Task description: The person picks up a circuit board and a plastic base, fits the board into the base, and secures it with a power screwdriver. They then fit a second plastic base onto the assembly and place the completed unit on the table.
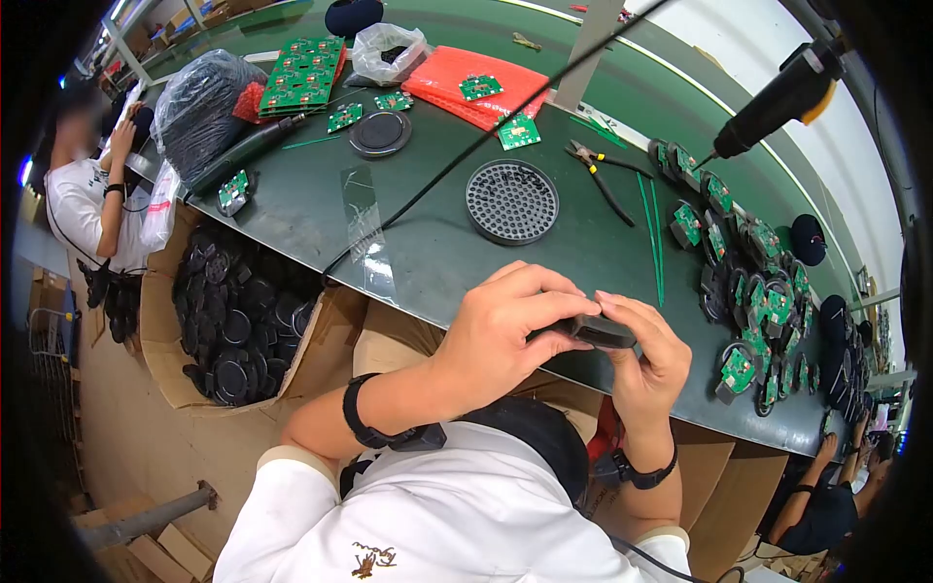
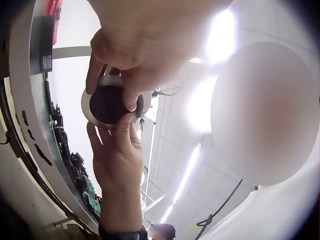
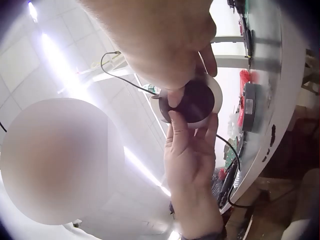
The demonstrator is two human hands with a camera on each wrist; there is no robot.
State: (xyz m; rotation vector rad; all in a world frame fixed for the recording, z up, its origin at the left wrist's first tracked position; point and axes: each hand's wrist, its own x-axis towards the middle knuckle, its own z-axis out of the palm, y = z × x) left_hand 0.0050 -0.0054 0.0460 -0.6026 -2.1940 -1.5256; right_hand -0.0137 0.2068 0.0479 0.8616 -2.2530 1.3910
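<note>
Both hands hold a round black disc-shaped housing (image 1: 604, 332) with a pale rim in front of the body, near the table's front edge. The left hand (image 1: 501, 330) grips one side, fingers on top and thumb beneath. On the other side, the right hand (image 1: 649, 358) pinches the edge between fingers and thumb. In the left wrist view the dark flat face of the housing (image 2: 104, 105) shows, with both thumbs at its edge. The right wrist view also shows that dark face (image 3: 199, 104); the opposite side is hidden.
A round perforated dish (image 1: 512, 201) and yellow-handled pliers (image 1: 601, 175) lie ahead. Circuit-board assemblies (image 1: 773, 303) pile up at right, under a hanging power screwdriver (image 1: 777, 102). Another disc (image 1: 380, 133) lies further back. A carton (image 1: 165, 355) of black parts stands at left; a cable (image 1: 437, 180) crosses the view.
</note>
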